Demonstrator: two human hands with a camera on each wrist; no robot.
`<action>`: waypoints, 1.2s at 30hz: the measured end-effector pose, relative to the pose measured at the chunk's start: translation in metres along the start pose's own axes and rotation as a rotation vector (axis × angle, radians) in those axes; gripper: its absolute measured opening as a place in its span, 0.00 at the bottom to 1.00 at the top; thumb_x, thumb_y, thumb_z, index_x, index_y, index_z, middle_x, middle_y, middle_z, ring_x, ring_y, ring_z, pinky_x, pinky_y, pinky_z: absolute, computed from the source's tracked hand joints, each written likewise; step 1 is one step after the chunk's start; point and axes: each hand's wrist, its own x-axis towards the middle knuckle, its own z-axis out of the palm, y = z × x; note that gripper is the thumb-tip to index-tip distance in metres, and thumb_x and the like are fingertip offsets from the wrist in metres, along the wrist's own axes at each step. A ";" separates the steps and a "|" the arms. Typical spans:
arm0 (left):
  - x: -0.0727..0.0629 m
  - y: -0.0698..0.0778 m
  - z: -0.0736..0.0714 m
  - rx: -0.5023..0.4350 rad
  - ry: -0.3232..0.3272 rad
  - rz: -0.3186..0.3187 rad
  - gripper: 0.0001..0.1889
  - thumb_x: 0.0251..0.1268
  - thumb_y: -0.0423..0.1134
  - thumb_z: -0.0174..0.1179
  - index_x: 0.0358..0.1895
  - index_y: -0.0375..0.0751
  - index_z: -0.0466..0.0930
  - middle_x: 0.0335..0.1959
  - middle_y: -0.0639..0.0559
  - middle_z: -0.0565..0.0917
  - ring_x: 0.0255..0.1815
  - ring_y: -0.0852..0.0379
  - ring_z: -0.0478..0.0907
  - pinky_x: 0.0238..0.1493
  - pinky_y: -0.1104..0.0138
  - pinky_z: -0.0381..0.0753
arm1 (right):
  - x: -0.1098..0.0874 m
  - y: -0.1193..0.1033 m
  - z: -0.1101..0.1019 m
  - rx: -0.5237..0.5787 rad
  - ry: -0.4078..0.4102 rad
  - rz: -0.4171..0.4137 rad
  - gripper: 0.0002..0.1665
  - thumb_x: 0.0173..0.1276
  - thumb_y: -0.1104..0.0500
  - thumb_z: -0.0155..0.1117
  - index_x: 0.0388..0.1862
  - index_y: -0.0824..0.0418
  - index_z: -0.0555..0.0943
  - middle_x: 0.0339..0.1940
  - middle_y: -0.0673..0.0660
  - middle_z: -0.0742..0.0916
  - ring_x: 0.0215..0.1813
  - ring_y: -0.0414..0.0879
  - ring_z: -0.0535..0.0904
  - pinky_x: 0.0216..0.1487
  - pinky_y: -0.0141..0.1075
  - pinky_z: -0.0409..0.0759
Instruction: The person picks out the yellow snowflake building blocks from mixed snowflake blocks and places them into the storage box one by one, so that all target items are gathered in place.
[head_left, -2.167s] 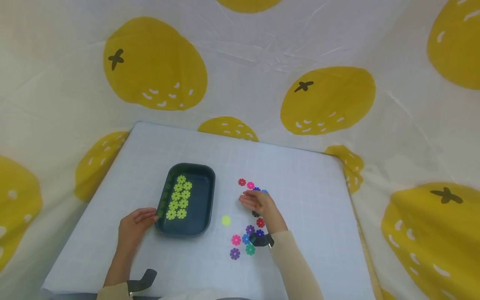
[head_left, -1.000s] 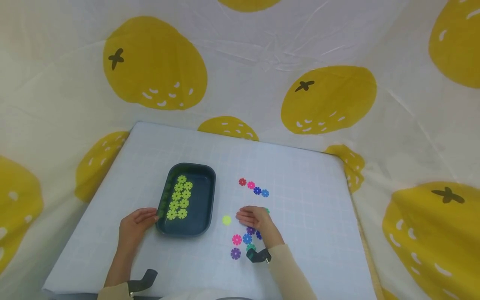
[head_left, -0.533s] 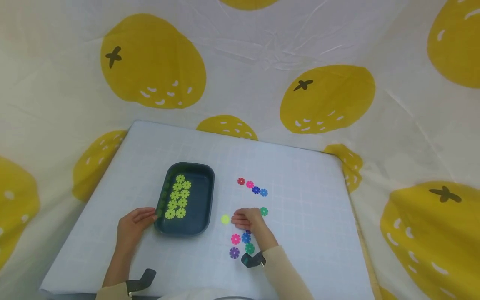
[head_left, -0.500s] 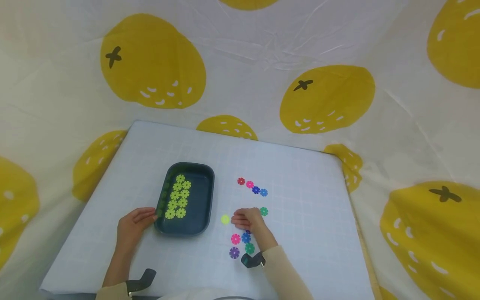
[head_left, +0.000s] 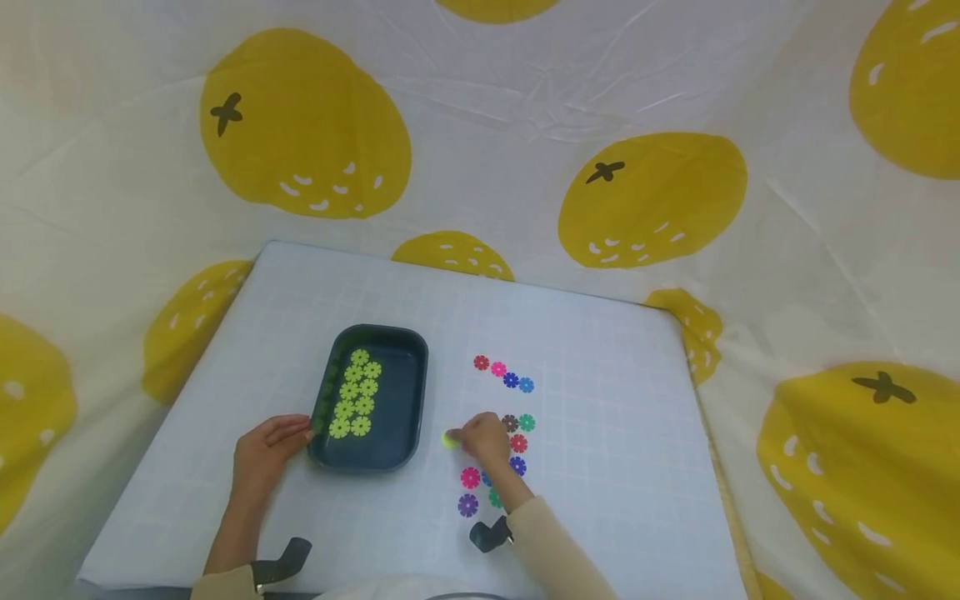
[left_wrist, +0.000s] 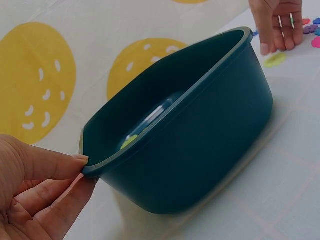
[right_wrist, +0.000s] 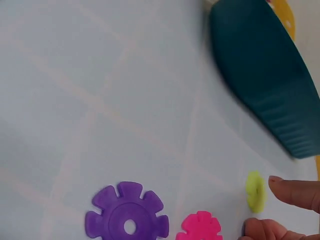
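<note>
A dark teal plastic tub [head_left: 390, 454] stands left of the table's middle, with several yellow-green notched plastic discs [head_left: 349, 389] in rows on its floor. My left hand [head_left: 262, 454] pinches its near-left rim between thumb and fingers, as the left wrist view shows. My right hand [head_left: 486, 437] reaches down over a single yellow-green notched disc [right_wrist: 256, 191] lying on the cloth right of the tub. In the right wrist view the thumb [right_wrist: 295, 193] and fingertips [right_wrist: 257, 229] are spread apart beside this disc. The left wrist view shows those fingers nearly straight, tips just above it.
A short row with a red disc [head_left: 482, 362] and a light-blue disc [head_left: 527, 385] lies farther back. Around my right forearm are more loose discs, among them a pink one [head_left: 469, 477] and a purple one [head_left: 468, 505]. A patterned curtain [head_left: 480, 108] hangs behind the table.
My right hand has come from the back discs toward me and left, down to the lone yellow-green disc, uncovering red, brown and green discs. The left hand stays on the tub's rim.
</note>
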 end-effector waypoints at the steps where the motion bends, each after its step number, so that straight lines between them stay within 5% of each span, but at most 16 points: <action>1: 0.000 0.000 0.000 -0.004 0.000 0.004 0.20 0.67 0.43 0.65 0.58 0.38 0.80 0.56 0.42 0.85 0.41 0.85 0.71 0.43 0.86 0.71 | -0.002 -0.001 0.001 -0.021 0.007 -0.018 0.18 0.56 0.52 0.77 0.32 0.62 0.79 0.24 0.54 0.81 0.27 0.46 0.77 0.28 0.36 0.76; 16: -0.001 0.000 0.000 -0.024 0.002 0.019 0.20 0.67 0.42 0.65 0.58 0.36 0.80 0.55 0.41 0.85 0.41 0.85 0.72 0.42 0.87 0.72 | -0.010 -0.005 0.015 -0.140 0.096 -0.088 0.18 0.54 0.52 0.79 0.33 0.59 0.78 0.24 0.52 0.81 0.25 0.44 0.74 0.29 0.36 0.77; 36: -0.001 0.001 0.001 -0.029 0.014 0.010 0.19 0.66 0.39 0.66 0.57 0.35 0.80 0.52 0.44 0.87 0.38 0.84 0.74 0.41 0.86 0.73 | -0.018 -0.010 0.016 -0.065 0.102 -0.157 0.12 0.57 0.61 0.75 0.33 0.60 0.78 0.26 0.53 0.82 0.28 0.43 0.76 0.32 0.37 0.79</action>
